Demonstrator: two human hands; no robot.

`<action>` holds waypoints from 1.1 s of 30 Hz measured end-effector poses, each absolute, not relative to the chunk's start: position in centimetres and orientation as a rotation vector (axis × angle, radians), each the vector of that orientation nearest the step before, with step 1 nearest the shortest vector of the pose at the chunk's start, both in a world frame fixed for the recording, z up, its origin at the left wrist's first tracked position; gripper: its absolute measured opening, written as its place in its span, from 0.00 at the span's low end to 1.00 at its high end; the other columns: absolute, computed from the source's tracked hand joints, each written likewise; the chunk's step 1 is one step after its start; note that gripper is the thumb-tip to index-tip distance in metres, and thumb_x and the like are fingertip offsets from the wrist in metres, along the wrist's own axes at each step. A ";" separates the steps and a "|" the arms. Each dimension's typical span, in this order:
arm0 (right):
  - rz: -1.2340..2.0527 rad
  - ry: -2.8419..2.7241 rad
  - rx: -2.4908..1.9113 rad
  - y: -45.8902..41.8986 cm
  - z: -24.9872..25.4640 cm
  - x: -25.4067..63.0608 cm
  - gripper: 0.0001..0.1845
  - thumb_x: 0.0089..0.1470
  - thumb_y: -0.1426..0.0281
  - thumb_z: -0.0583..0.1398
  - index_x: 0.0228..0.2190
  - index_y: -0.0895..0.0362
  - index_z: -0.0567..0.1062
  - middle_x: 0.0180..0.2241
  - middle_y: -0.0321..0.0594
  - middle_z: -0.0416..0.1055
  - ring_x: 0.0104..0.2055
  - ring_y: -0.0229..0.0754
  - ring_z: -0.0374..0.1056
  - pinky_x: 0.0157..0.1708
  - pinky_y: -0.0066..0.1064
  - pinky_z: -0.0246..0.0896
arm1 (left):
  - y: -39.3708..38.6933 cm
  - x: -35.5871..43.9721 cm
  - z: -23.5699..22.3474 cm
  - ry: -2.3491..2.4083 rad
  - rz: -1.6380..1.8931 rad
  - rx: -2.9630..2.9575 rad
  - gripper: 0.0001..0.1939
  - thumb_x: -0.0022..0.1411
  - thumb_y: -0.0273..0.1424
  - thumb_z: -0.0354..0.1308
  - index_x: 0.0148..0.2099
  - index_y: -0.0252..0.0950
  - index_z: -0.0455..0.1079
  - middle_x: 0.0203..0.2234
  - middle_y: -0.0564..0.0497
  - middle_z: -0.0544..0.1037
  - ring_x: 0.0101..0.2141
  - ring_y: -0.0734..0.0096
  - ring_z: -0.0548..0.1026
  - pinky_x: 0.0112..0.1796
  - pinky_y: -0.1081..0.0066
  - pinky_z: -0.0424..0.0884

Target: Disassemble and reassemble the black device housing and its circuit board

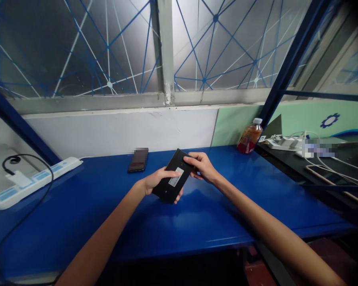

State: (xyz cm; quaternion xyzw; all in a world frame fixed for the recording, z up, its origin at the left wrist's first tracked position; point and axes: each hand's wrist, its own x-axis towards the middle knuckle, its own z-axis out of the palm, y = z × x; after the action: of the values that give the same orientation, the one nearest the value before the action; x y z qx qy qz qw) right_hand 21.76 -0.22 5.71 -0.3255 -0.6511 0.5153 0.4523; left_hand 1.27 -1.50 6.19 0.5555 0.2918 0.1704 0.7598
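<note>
Both hands hold a flat black box [166, 190] with a white label on its upper face, tilted above the blue table. My left hand [156, 179] wraps round its lower left part, thumb on the face by the label and fingertips showing past the right edge. At the upper right corner, my right hand [203, 166] pinches the box, its thumb on top and the other fingers at the side and beneath. What the box contains cannot be seen. A dark smartphone [137, 160] lies on the table behind my left hand.
The blue table [220, 216] runs below the window wall. To the left lies a white power strip [37, 182] with a plugged-in black cable [52, 174]. A drink bottle [250, 136] stands at the back right, near a black surface with white cables [331, 171].
</note>
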 end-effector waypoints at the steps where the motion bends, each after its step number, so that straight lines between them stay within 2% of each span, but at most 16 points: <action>1: 1.256 -1.622 -0.821 -0.3 5.7 21.7 0.21 0.55 0.53 0.59 0.22 0.56 0.64 0.11 0.28 0.63 0.08 0.29 0.50 0.07 0.22 0.39 | -1.4 1.1 6.2 0.638 0.368 1.208 0.19 0.61 0.42 0.57 0.44 0.31 0.70 0.29 0.38 0.79 0.27 0.57 0.78 0.31 0.57 0.75; 6: 1.097 -1.732 -0.900 -0.9 5.8 21.1 0.23 0.54 0.51 0.60 0.23 0.58 0.70 0.13 0.29 0.61 0.13 0.31 0.57 0.13 0.23 0.49 | -1.3 0.9 5.9 0.664 0.322 1.238 0.19 0.59 0.42 0.60 0.46 0.33 0.67 0.29 0.40 0.79 0.28 0.57 0.79 0.30 0.58 0.75; 10: 1.029 -1.694 -0.951 -0.6 5.6 21.1 0.25 0.54 0.49 0.59 0.21 0.58 0.69 0.12 0.29 0.60 0.13 0.31 0.55 0.13 0.24 0.47 | -0.9 1.2 5.7 0.740 0.382 1.406 0.24 0.60 0.45 0.57 0.50 0.31 0.66 0.34 0.37 0.79 0.29 0.56 0.80 0.31 0.58 0.76; 12: 1.015 -1.624 -0.995 -0.3 5.2 21.0 0.26 0.53 0.48 0.58 0.20 0.57 0.68 0.11 0.29 0.59 0.12 0.32 0.55 0.12 0.24 0.46 | -0.8 1.5 5.8 0.856 0.607 1.632 0.29 0.59 0.46 0.58 0.56 0.34 0.63 0.40 0.38 0.78 0.34 0.55 0.80 0.35 0.59 0.76; 14: 1.012 -1.545 -1.035 0.0 4.8 20.8 0.27 0.52 0.46 0.58 0.19 0.57 0.67 0.10 0.30 0.58 0.12 0.32 0.54 0.11 0.24 0.45 | -1.1 2.0 6.0 1.017 0.864 1.952 0.34 0.57 0.46 0.60 0.62 0.39 0.59 0.48 0.41 0.76 0.44 0.52 0.77 0.41 0.58 0.74; 16: 1.014 -1.471 -1.056 0.1 4.3 20.5 0.28 0.52 0.45 0.58 0.19 0.56 0.66 0.10 0.30 0.59 0.11 0.32 0.53 0.11 0.25 0.44 | -1.7 2.7 6.2 1.231 0.893 2.303 0.40 0.54 0.49 0.62 0.65 0.44 0.54 0.53 0.41 0.72 0.51 0.45 0.72 0.46 0.55 0.71; 17: 1.021 -1.446 -1.060 0.0 4.1 20.3 0.29 0.52 0.44 0.57 0.19 0.56 0.65 0.10 0.30 0.59 0.11 0.32 0.53 0.11 0.25 0.44 | -2.0 3.0 6.2 1.347 0.865 2.422 0.45 0.51 0.50 0.64 0.66 0.43 0.52 0.53 0.40 0.71 0.51 0.42 0.71 0.45 0.54 0.70; 19: 1.068 -1.478 -1.073 -0.1 3.9 20.2 0.31 0.54 0.42 0.53 0.19 0.56 0.65 0.10 0.32 0.60 0.11 0.33 0.53 0.11 0.26 0.45 | -2.5 3.3 6.0 1.523 0.794 2.541 0.48 0.50 0.48 0.64 0.68 0.41 0.48 0.52 0.39 0.72 0.48 0.40 0.73 0.42 0.54 0.71; 22: 1.080 -1.761 -1.145 0.0 4.1 20.7 0.39 0.58 0.40 0.39 0.16 0.56 0.65 0.11 0.37 0.63 0.11 0.35 0.56 0.15 0.27 0.50 | -2.1 3.0 5.8 1.619 0.678 2.549 0.43 0.51 0.41 0.62 0.66 0.39 0.50 0.46 0.41 0.75 0.43 0.44 0.76 0.38 0.58 0.71; 23: 0.947 -1.852 -1.205 0.2 4.3 21.2 0.40 0.59 0.41 0.38 0.15 0.56 0.66 0.12 0.38 0.64 0.13 0.36 0.60 0.17 0.28 0.53 | -1.8 2.7 5.8 1.615 0.611 2.543 0.43 0.49 0.40 0.63 0.65 0.39 0.52 0.45 0.41 0.76 0.42 0.44 0.76 0.37 0.59 0.71; 26: 0.149 -1.946 -1.507 1.6 4.9 23.4 0.31 0.58 0.44 0.49 0.23 0.56 0.72 0.20 0.42 0.71 0.27 0.44 0.70 0.27 0.29 0.55 | -0.6 1.2 5.8 1.586 0.474 2.584 0.44 0.45 0.39 0.64 0.63 0.39 0.55 0.47 0.40 0.75 0.45 0.43 0.75 0.38 0.58 0.70; 27: -0.006 -1.944 -1.619 2.2 5.0 24.3 0.28 0.57 0.45 0.51 0.25 0.56 0.73 0.23 0.43 0.73 0.30 0.47 0.71 0.28 0.30 0.55 | -0.2 0.8 5.8 1.551 0.432 2.593 0.43 0.44 0.39 0.64 0.62 0.40 0.56 0.48 0.41 0.75 0.45 0.43 0.75 0.38 0.57 0.70; 30: -0.197 -1.906 -1.882 3.8 4.8 26.7 0.26 0.56 0.46 0.53 0.38 0.56 0.73 0.30 0.47 0.76 0.35 0.52 0.72 0.30 0.32 0.56 | 0.5 -0.2 5.4 1.433 0.382 2.592 0.40 0.43 0.38 0.64 0.61 0.40 0.60 0.52 0.42 0.72 0.48 0.44 0.73 0.41 0.57 0.70; 31: -0.227 -1.905 -1.936 4.3 4.5 27.3 0.30 0.55 0.45 0.54 0.43 0.57 0.72 0.31 0.49 0.76 0.36 0.54 0.72 0.31 0.34 0.57 | 0.7 -0.3 5.2 1.395 0.379 2.587 0.40 0.43 0.37 0.64 0.60 0.40 0.61 0.53 0.42 0.71 0.49 0.44 0.72 0.42 0.57 0.70; 33: -0.170 -1.935 -2.011 5.0 3.7 28.1 0.35 0.51 0.42 0.55 0.45 0.58 0.70 0.33 0.52 0.76 0.37 0.56 0.72 0.31 0.35 0.59 | 1.0 -0.4 4.6 1.331 0.363 2.573 0.40 0.42 0.36 0.64 0.60 0.39 0.62 0.53 0.42 0.70 0.51 0.45 0.70 0.43 0.58 0.69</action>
State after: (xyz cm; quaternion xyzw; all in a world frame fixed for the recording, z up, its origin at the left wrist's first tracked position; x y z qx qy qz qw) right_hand 28.05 5.02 3.66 -0.7086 -0.6817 -0.0600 0.1722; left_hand -0.42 1.00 4.63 0.8759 0.4530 0.1237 0.1109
